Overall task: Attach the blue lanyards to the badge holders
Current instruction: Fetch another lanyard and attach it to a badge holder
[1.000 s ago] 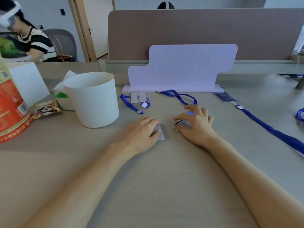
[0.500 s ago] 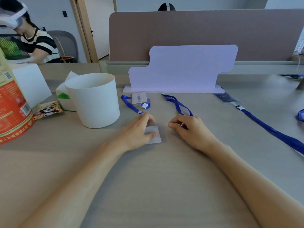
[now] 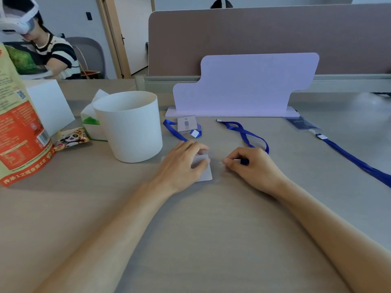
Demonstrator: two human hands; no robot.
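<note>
A clear badge holder (image 3: 204, 171) lies flat on the desk at centre. My left hand (image 3: 182, 166) lies over it, thumb and fingers holding its upper edge. Just to its right, my right hand (image 3: 249, 168) pinches the clip end of a blue lanyard (image 3: 245, 132), whose loop trails back toward the purple stand. The clip tip points at the holder, a small gap apart. A second badge holder (image 3: 186, 123) with its blue lanyard (image 3: 173, 130) lies behind my left hand. A third, dark badge holder (image 3: 301, 123) sits at the right with a long blue lanyard (image 3: 355, 159) joined to it.
A white bucket (image 3: 131, 127) stands left of my hands. Further left are a tissue pack (image 3: 91, 121), a snack packet (image 3: 70, 139), a large orange bag (image 3: 19, 132) and a white box (image 3: 49, 104). A purple stand (image 3: 243, 85) and a partition close the back. A person sits far left.
My right hand picked the lanyard's end off the desk and drew it left and nearer, toward the holder. The lanyard loop straightened behind it. My left hand stayed on the holder.
</note>
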